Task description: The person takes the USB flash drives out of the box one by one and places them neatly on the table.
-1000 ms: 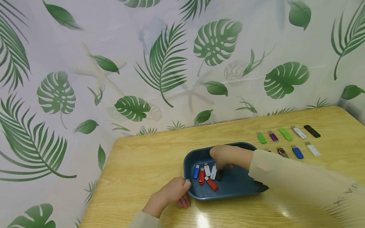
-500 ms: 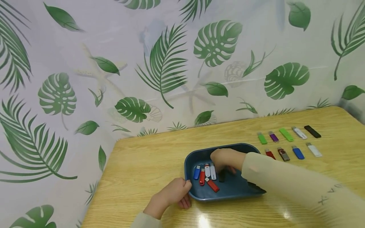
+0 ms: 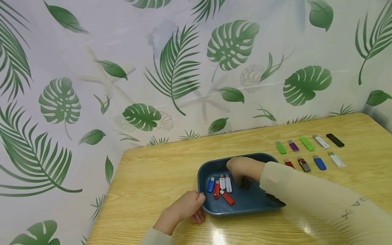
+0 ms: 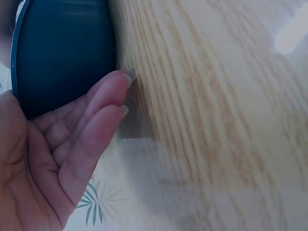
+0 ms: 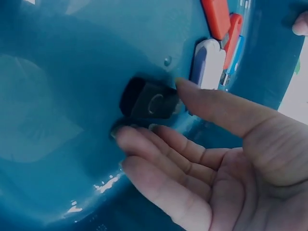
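In the head view, a dark blue plastic tray [image 3: 242,215] lies on the wooden table. My left hand [image 3: 188,206] grips its left corner, thumb over the rim and fingers outside the wall; the left wrist view shows these fingers [image 4: 91,132] beside the wall. Inside the tray my right hand [image 3: 245,168] holds a black USB stick [image 5: 149,100] between thumb and fingers, low over the tray floor. Left of it lie a blue USB stick [image 3: 211,184], two red USB sticks [image 3: 228,198] and two white USB sticks [image 3: 228,183].
Right of the tray, several USB sticks lie in two rows: among them a green one [image 3: 307,144], a purple one [image 3: 293,146], a black one [image 3: 335,140] and a blue one [image 3: 320,163]. A leaf-patterned cloth [image 3: 190,75] hangs behind the table.
The black USB stick has shifted right with my right hand, away from the white ones, and has turned. My left hand and the tray have stayed in place.
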Demonstrator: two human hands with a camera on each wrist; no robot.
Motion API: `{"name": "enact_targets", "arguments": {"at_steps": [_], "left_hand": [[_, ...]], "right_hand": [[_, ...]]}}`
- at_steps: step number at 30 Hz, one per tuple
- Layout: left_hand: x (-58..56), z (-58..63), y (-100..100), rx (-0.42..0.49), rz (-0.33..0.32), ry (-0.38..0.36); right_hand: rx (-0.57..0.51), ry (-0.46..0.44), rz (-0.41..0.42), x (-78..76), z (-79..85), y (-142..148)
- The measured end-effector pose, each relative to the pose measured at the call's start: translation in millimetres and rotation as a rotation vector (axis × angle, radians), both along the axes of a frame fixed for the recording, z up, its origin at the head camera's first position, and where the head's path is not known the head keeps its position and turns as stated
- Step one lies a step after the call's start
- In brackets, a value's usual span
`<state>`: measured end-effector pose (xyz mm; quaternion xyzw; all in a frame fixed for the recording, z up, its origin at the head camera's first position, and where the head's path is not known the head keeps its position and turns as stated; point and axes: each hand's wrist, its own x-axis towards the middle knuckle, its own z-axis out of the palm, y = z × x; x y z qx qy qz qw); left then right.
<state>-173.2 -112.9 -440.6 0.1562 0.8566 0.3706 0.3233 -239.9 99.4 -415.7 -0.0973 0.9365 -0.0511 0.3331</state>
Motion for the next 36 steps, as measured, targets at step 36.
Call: {"name": "enact_targets", "arguments": {"at_steps": [36], "left_hand": [[-2.1, -2.2, -0.3, -0.02, 0.019, -0.027]], "right_hand": [[-0.009, -0.003, 0.122, 4.1, -3.3, 7.9]]}}
